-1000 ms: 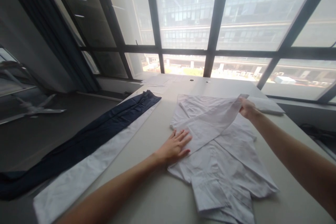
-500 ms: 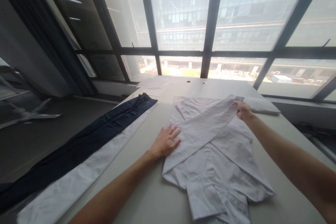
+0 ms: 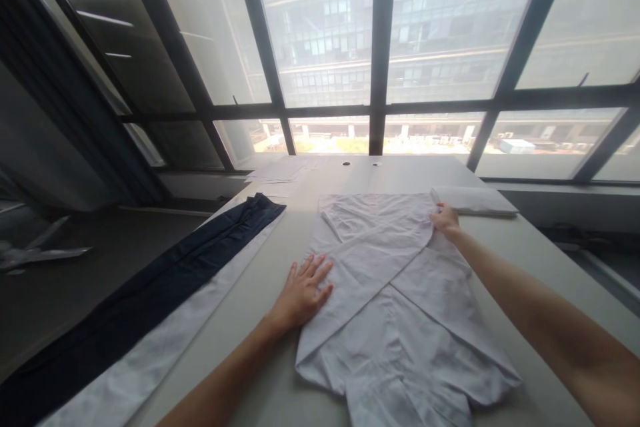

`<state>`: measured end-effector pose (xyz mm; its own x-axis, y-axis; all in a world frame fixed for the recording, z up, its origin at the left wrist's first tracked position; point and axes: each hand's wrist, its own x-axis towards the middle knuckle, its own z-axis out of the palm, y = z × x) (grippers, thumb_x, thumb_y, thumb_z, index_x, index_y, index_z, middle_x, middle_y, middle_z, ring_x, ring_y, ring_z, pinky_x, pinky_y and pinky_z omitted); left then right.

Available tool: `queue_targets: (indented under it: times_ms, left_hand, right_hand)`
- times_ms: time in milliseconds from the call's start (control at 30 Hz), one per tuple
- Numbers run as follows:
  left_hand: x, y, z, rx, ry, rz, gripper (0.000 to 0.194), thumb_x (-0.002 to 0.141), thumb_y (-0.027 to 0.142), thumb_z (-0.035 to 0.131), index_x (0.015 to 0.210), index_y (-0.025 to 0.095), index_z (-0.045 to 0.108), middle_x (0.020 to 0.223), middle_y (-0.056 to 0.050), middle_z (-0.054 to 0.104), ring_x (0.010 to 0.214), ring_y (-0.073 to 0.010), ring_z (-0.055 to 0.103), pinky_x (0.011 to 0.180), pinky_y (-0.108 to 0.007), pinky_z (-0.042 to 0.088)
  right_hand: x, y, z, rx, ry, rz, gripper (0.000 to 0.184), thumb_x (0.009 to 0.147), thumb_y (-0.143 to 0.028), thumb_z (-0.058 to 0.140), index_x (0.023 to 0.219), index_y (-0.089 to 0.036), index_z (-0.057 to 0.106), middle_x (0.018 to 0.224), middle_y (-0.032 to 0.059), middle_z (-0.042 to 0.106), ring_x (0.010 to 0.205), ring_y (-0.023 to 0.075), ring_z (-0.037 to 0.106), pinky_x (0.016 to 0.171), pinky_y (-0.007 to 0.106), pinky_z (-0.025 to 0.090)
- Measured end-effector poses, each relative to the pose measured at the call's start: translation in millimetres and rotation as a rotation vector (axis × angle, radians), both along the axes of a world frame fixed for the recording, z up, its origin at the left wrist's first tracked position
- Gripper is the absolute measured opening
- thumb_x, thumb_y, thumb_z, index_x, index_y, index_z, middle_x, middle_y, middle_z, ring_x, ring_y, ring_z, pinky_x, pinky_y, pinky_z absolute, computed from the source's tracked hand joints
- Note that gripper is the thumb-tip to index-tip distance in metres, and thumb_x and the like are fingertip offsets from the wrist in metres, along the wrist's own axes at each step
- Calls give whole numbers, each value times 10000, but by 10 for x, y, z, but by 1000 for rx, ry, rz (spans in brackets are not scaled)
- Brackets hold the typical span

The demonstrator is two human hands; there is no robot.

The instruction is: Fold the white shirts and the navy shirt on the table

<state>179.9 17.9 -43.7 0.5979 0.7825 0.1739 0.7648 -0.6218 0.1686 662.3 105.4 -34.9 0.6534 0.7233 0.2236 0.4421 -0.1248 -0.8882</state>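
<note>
A white long-sleeved shirt [image 3: 415, 340] lies on the white table [image 3: 260, 340], its collar end toward me. One sleeve [image 3: 360, 260] is folded slantwise across the shirt's body, over the other one. My left hand [image 3: 303, 290] rests flat on the left edge of the shirt, fingers spread. At the far right corner of the shirt, my right hand [image 3: 444, 219] pinches the end of the folded sleeve, with the cuff partly hidden under the fingers.
Dark trousers [image 3: 165, 280] lie along the table's left side on a white cloth [image 3: 185, 323]. A folded white cloth [image 3: 475, 201] sits beyond my right hand. Paper sheets [image 3: 277, 170] lie at the far left, before large windows [image 3: 325, 27]. A dark curtain [image 3: 115, 140] hangs left.
My right hand has come down with the sleeve end, which now lies flat on the shirt along its right edge. My left hand stays on the left edge. The view has tilted slightly.
</note>
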Motion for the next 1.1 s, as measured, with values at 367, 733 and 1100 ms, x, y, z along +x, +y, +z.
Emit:
queue_targets:
  times_ms: [367,733,1100]
  left_hand:
    - [-40,265,60,31,-322,160,383,982,264,407,1254,204,669,1254,-102,690,1165,-258,625,1033,-425,475]
    - [-86,412,81,24,-291,319,291,924,289,505,1107,218,720,1075,-66,733,1017,-248,654,901,-352,496]
    - [-90,402,54,51,-225,337,225,959,339,507,966,219,697,983,-71,682,940,-255,633,883,-375,479]
  right_hand:
    - [117,-299,-181,-180,-421,-100,408,789,-116,479,1131,-99,700,1126,183,702,1121,299,611,1022,394,433]
    - [128,-404,-182,-265,-545,-33,310,905,-230,489,1111,-145,705,1167,182,700,1112,305,617,972,376,461]
    - [199,347,83,-425,-607,202,219,807,-206,680,1006,-148,751,1029,151,751,990,272,678,876,355,493]
